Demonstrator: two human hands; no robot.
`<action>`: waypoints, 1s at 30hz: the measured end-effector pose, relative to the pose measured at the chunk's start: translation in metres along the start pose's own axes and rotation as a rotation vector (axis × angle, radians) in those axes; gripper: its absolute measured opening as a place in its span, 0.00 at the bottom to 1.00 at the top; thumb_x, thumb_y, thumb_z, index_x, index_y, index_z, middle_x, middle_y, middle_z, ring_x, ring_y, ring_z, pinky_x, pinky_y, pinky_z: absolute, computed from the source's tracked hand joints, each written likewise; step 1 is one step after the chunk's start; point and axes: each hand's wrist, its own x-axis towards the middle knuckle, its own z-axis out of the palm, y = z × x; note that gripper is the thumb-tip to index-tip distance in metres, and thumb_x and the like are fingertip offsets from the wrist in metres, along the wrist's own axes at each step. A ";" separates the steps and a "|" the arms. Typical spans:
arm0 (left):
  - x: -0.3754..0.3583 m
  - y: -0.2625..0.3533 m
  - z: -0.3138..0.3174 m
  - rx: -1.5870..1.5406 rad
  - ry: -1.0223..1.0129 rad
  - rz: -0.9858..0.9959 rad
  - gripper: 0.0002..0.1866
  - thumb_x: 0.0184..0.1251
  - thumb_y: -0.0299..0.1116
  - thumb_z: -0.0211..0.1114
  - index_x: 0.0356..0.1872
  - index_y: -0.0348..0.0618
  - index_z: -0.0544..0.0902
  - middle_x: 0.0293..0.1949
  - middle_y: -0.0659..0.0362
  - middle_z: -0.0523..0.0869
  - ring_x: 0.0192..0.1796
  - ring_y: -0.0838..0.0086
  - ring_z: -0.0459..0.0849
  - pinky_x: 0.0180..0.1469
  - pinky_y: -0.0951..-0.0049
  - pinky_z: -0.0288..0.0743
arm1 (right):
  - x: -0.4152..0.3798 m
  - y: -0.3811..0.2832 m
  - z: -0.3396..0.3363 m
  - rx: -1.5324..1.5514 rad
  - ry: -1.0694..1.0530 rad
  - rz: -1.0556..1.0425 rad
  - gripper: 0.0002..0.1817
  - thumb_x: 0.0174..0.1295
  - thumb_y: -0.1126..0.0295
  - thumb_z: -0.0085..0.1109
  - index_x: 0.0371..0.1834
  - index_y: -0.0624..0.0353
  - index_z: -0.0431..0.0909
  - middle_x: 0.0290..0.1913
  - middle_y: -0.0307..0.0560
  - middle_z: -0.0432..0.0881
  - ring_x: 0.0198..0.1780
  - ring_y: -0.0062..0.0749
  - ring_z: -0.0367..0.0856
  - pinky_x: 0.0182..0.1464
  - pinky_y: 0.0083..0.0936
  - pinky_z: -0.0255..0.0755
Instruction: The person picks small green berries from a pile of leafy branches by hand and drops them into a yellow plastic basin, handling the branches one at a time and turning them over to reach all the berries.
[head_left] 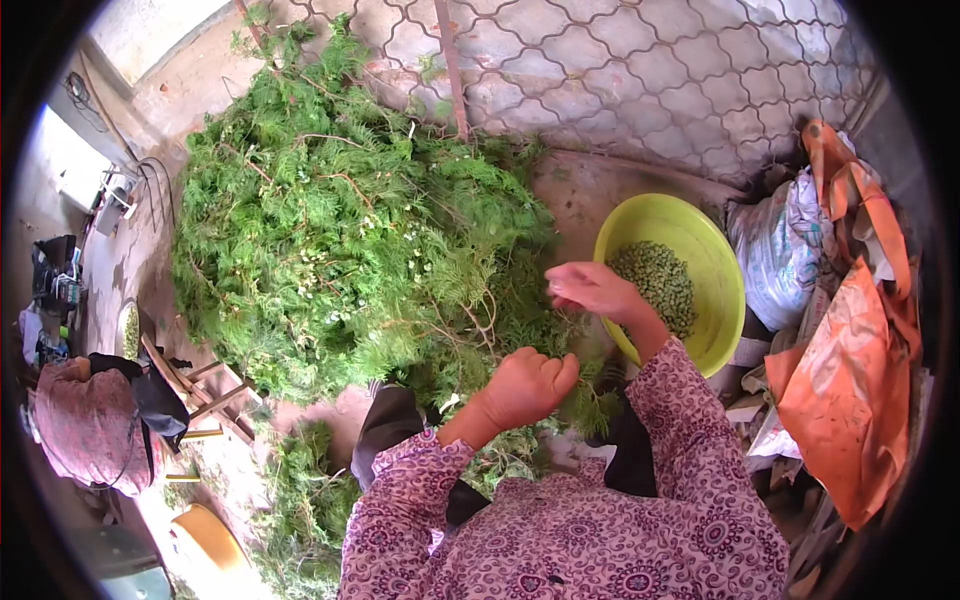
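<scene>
My left hand [530, 385] is closed in a fist in front of my body. From it hangs a green evergreen sprig [592, 405], whose stem is mostly hidden by the fingers. My right hand [600, 290] is held above and to the right of the left one, beside the bowl's near-left rim. Its fingers stretch leftward, loosely curved, and no object shows in them. A yellow-green bowl [727, 300] stands just right of this hand, with many small green cones [655, 280] gathered inside. Left of both hands lies a large pile of evergreen branches [340, 220].
A wire mesh [620, 70] runs along the back. Orange sacking [850, 390] and a white sack [780, 250] crowd the right side. At far left are another person [90, 425] and a wooden chair [215, 395]. More cut branches [300, 490] lie at lower left, near an orange-yellow basin [212, 538].
</scene>
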 end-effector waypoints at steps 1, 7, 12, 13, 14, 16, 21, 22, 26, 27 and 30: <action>0.000 0.002 0.001 -0.024 -0.038 0.017 0.16 0.42 0.28 0.57 0.37 0.37 0.73 0.18 0.65 0.70 0.19 0.75 0.72 0.22 0.73 0.65 | 0.002 -0.002 0.009 0.000 0.003 0.000 0.25 0.58 0.57 0.56 0.53 0.63 0.68 0.42 0.47 0.78 0.40 0.26 0.77 0.41 0.22 0.70; -0.003 0.015 0.015 -0.092 -0.190 0.094 0.16 0.44 0.30 0.55 0.38 0.37 0.72 0.18 0.63 0.70 0.20 0.71 0.72 0.25 0.70 0.66 | 0.023 0.007 0.058 0.166 -0.272 0.115 0.19 0.60 0.61 0.53 0.49 0.61 0.69 0.41 0.46 0.78 0.36 0.22 0.76 0.36 0.18 0.70; -0.004 0.014 0.019 -0.178 -0.255 0.076 0.18 0.42 0.31 0.58 0.39 0.38 0.72 0.19 0.62 0.69 0.21 0.68 0.72 0.24 0.68 0.65 | 0.023 0.004 0.061 0.066 -0.284 0.047 0.09 0.58 0.66 0.54 0.35 0.61 0.74 0.31 0.40 0.80 0.29 0.19 0.76 0.33 0.18 0.70; 0.001 0.010 0.011 -0.244 -0.176 -0.036 0.20 0.40 0.31 0.61 0.40 0.39 0.73 0.21 0.60 0.72 0.24 0.65 0.74 0.27 0.67 0.67 | 0.023 0.006 0.058 0.060 -0.247 0.042 0.10 0.58 0.66 0.54 0.37 0.61 0.74 0.32 0.40 0.80 0.30 0.19 0.76 0.34 0.17 0.70; 0.006 0.006 0.002 -0.308 -0.097 -0.147 0.22 0.38 0.31 0.64 0.40 0.39 0.74 0.23 0.58 0.74 0.27 0.63 0.75 0.29 0.67 0.69 | 0.023 0.008 0.055 0.055 -0.209 0.036 0.11 0.59 0.66 0.54 0.38 0.62 0.74 0.33 0.40 0.80 0.31 0.19 0.76 0.34 0.17 0.70; 0.014 -0.007 -0.013 -0.319 0.046 -0.224 0.23 0.38 0.29 0.66 0.41 0.40 0.75 0.27 0.56 0.77 0.30 0.63 0.77 0.34 0.68 0.71 | 0.042 0.039 0.045 0.049 -0.202 -0.189 0.12 0.58 0.65 0.54 0.38 0.63 0.75 0.30 0.39 0.79 0.29 0.17 0.75 0.32 0.17 0.69; -0.004 -0.041 -0.005 -0.369 0.440 -0.655 0.19 0.49 0.27 0.67 0.45 0.38 0.76 0.40 0.53 0.81 0.41 0.70 0.79 0.47 0.73 0.71 | 0.017 0.006 0.057 -0.070 -0.060 -0.283 0.14 0.55 0.62 0.55 0.34 0.64 0.75 0.22 0.33 0.74 0.23 0.17 0.69 0.27 0.18 0.65; -0.003 -0.043 -0.006 -0.659 0.566 -0.878 0.17 0.52 0.28 0.65 0.45 0.37 0.75 0.39 0.56 0.81 0.41 0.74 0.78 0.46 0.75 0.72 | 0.016 0.008 0.060 -0.070 -0.060 -0.284 0.14 0.55 0.62 0.55 0.34 0.64 0.75 0.22 0.33 0.74 0.23 0.17 0.69 0.27 0.18 0.65; -0.007 -0.048 0.008 -1.008 0.590 -1.130 0.16 0.60 0.32 0.62 0.46 0.35 0.73 0.36 0.60 0.80 0.39 0.81 0.76 0.42 0.79 0.72 | 0.006 0.009 0.076 -0.186 -0.024 -0.337 0.11 0.51 0.68 0.50 0.34 0.63 0.73 0.18 0.40 0.73 0.22 0.21 0.72 0.25 0.23 0.67; -0.004 -0.044 0.008 -0.980 0.565 -1.097 0.16 0.60 0.31 0.62 0.47 0.35 0.72 0.35 0.60 0.81 0.36 0.81 0.76 0.40 0.80 0.72 | 0.005 0.012 0.078 -0.289 -0.067 -0.371 0.10 0.51 0.69 0.50 0.33 0.63 0.73 0.19 0.42 0.73 0.22 0.23 0.74 0.26 0.23 0.67; -0.001 -0.037 -0.007 -1.135 0.468 -1.296 0.16 0.61 0.31 0.61 0.47 0.35 0.72 0.36 0.61 0.81 0.36 0.81 0.76 0.39 0.80 0.72 | 0.004 0.021 0.086 -0.362 -0.142 -0.352 0.09 0.48 0.70 0.52 0.32 0.61 0.73 0.20 0.48 0.74 0.24 0.31 0.77 0.28 0.25 0.69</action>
